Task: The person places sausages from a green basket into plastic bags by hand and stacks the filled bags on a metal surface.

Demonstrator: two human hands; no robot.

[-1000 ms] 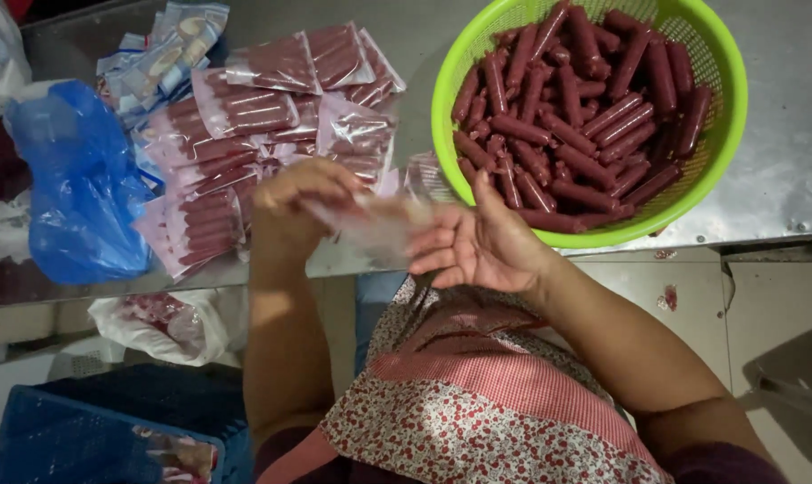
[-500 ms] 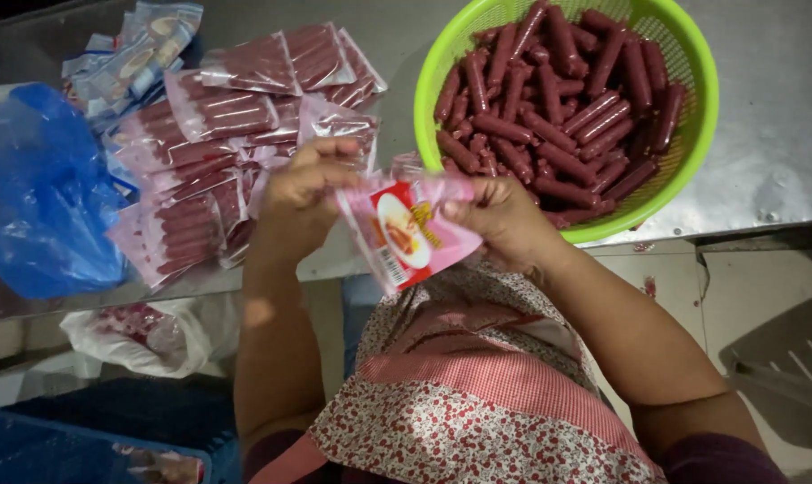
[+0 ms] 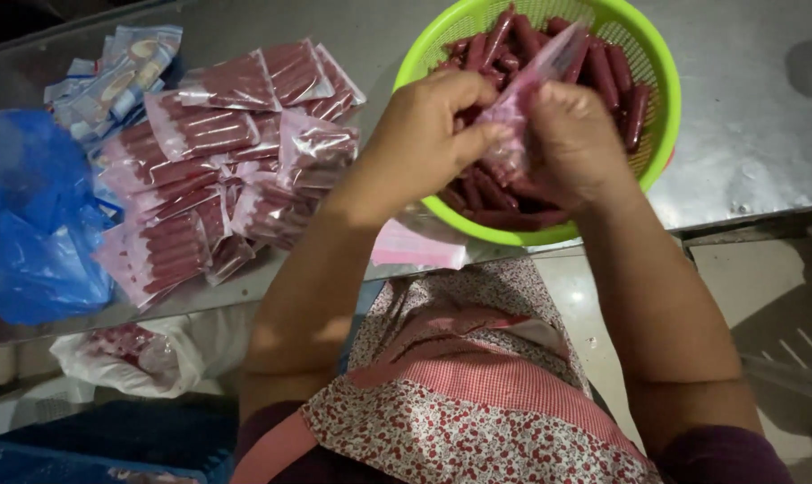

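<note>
- Clear plastic pouch [image 3: 524,99], pinched between both hands, sits right over the round green plastic basket [image 3: 657,134] of dark red sausages [image 3: 616,76].
- Left hand [image 3: 433,134] and right hand [image 3: 576,143] are both clamped on it, fingers working at its mouth.
- Done so far, judging by the steel table [image 3: 755,90]: a heap of filled sausage packets [image 3: 218,170] at left. Plenty of loose sausages remain.
- Half a second ago the pouch was at the table edge, printed face showing; now it's up over the basket.
</note>
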